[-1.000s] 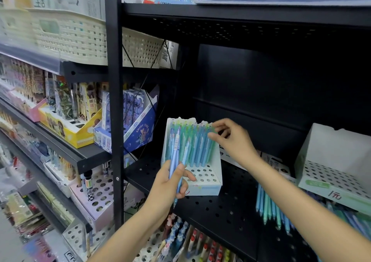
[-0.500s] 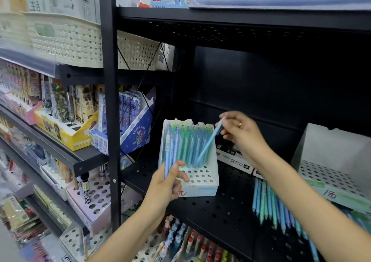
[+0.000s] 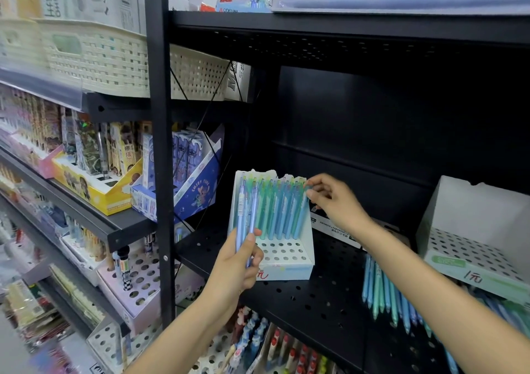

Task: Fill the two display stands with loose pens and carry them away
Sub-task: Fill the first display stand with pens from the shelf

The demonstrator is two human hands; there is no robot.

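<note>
Stand [image 3: 282,259] on shelf [image 3: 324,296], pens in its rear holes, right fingertips [image 3: 311,191] at the rightmost pen's top, left fingers [image 3: 252,254] around pens [image 3: 243,221] before stand's left side, loose pens [image 3: 384,296] below right wrist, second stand [image 3: 470,247] far right.

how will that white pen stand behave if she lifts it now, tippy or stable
Probably top-heavy: the pen stand has its back rows packed with upright pens while the front holes sit empty, so it may tip backward. It looks like thin card, so likely light and a bit flexible. Pens could slide out if tilted.
</note>
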